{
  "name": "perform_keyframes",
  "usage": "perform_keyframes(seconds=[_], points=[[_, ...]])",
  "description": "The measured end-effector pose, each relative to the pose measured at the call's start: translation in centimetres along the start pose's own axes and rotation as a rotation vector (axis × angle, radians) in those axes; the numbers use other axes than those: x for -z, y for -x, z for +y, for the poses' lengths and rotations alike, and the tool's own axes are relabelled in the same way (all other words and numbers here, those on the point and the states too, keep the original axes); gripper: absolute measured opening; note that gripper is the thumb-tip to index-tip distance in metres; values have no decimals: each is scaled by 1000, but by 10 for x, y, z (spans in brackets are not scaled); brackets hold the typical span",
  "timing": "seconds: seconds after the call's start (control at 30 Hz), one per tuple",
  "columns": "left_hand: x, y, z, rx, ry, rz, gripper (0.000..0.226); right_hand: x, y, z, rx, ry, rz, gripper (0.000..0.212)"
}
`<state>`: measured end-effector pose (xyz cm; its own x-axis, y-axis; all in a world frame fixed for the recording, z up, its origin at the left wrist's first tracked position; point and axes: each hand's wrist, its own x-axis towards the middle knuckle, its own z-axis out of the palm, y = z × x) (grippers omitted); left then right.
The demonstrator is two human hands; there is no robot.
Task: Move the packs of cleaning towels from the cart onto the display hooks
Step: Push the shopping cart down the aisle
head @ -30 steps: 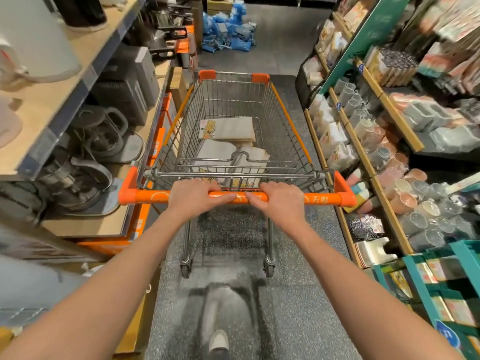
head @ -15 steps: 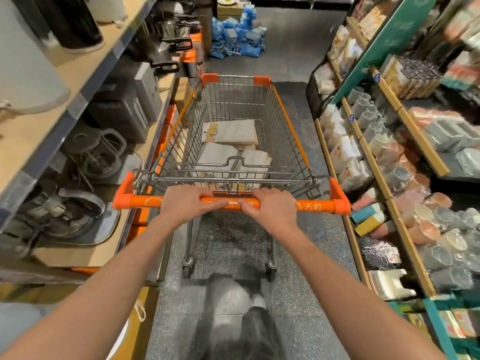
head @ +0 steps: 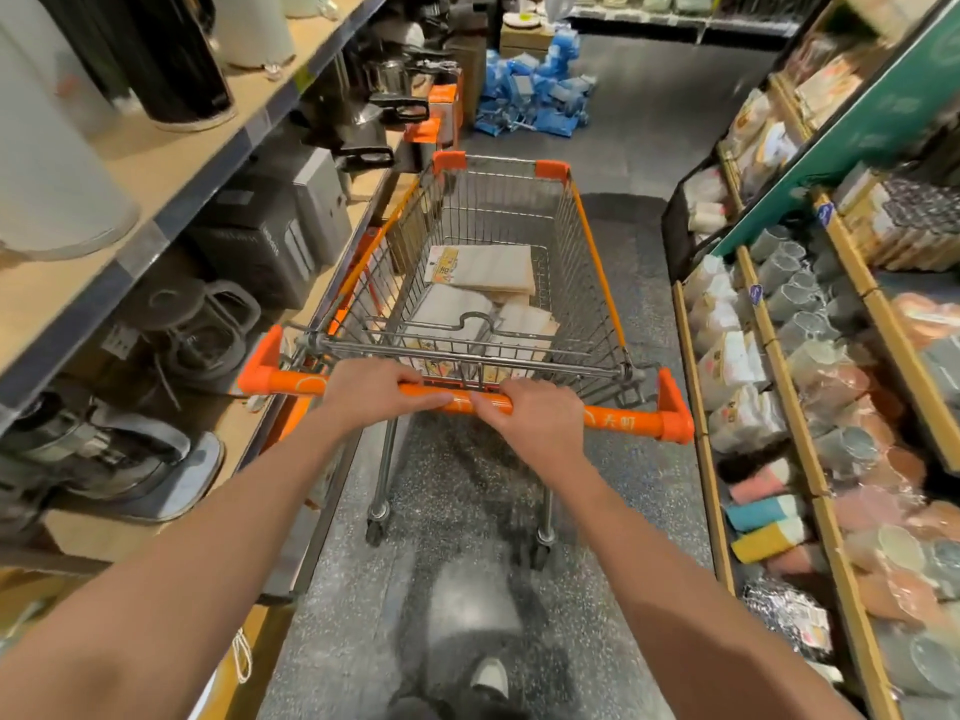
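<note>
Narrow shop aisle with speckled grey floor (head: 639, 314), running ahead of the fingers

Left of the fingers, long wooden shelving (head: 171, 163) loaded with tall pale and black canisters above, dark boxed and unboxed kitchen appliances below

Right of the fingers, slanted wooden racks (head: 753, 324) filled with glass mugs, bagged goods and coloured sponges

Wire shopping cart (head: 587, 283) with orange trim, standing in the aisle straight beyond the fingers, nearer the left shelving than the right racks

Far past the cart, heap of blue packets (head: 535, 96) on the floor

Inside the cart basket, just beyond and below the fingers: packs of cleaning towels (head: 483, 270), flat pale packs with yellow labels, lying stacked and overlapping on the basket bottom, partly hidden behind the folded child-seat wire

Orange handle bar (head: 623, 420) across the near end of the cart, under the fingers

Left hand (head: 371, 389) wrapped over the bar left of centre, fingers curled round it, index finger stretched along the bar toward the other hand

Right hand (head: 537, 415) clasped on the bar at centre, fingers curled over the top, almost touching the left fingertips

Below the hands, blurred shoe (head: 491, 678) on the floor
</note>
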<state>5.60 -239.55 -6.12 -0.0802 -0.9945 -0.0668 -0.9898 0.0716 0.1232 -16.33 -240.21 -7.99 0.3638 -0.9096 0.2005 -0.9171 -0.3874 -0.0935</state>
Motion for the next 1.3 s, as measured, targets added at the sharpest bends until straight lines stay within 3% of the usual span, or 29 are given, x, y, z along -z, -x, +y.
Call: perform_keyframes(seconds=[0.3, 0.53, 0.7, 1.0, 1.07, 1.23, 1.3], points=[[8, -69, -4, -9, 14, -1, 60, -10, -68, 27, 26, 11, 46, 70], [10, -117, -17, 55, 54, 10, 86, -21, -113, 38, 26, 9, 5, 70], [14, -149, -29, 108, 118, 27, 87, -21, -147, 40, 4, -33, -41, 71], [21, -198, -43, 144, 126, 18, 80, -24, -206, 49, -121, -195, -180, 51], [20, -208, -48, 148, 149, 2, 74, -27, -215, 51, -126, -229, -192, 50], [22, -228, -48, 196, 288, -11, 24, -28, -236, 52, -118, -300, -269, 46], [24, -235, -47, 210, 287, -26, 16, -27, -245, 51, -129, -329, -293, 48]])
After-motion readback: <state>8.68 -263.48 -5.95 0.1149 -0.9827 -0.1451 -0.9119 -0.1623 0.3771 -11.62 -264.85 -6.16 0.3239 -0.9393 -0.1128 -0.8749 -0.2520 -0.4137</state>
